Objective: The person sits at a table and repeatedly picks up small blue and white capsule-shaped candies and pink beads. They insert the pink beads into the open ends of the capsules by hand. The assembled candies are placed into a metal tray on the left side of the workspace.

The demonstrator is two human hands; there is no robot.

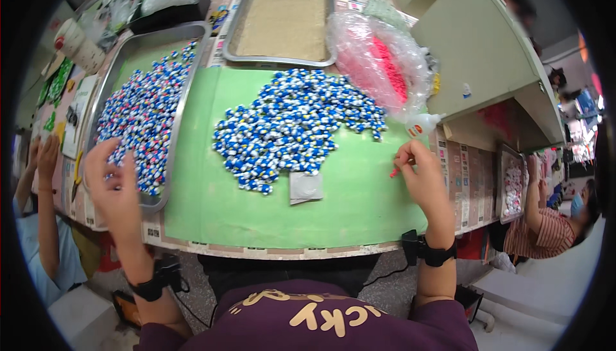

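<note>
My left hand (115, 190) hovers over the lower end of a metal tray (168, 158) on the left, its fingers apart with nothing visible between them. Small blue-and-white pieces (151, 97), several with red or pink parts, cover most of that tray. My right hand (422, 174) is at the right edge of a green mat (359, 203), thumb and fingers pinched around a small red piece (394, 172). A broad heap of small blue-and-white pieces with yellow spots (289, 126) lies on the mat between my hands. By its near edge sits a small grey square pad (305, 187).
Beyond the mat stands a metal tray with a tan bottom (282, 17). Right of it, a clear plastic bag (359, 49) holds pink-red pieces, with a small white bottle (423, 124) beside it. A grey-green cabinet (481, 49) stands at right. Other people work at both sides.
</note>
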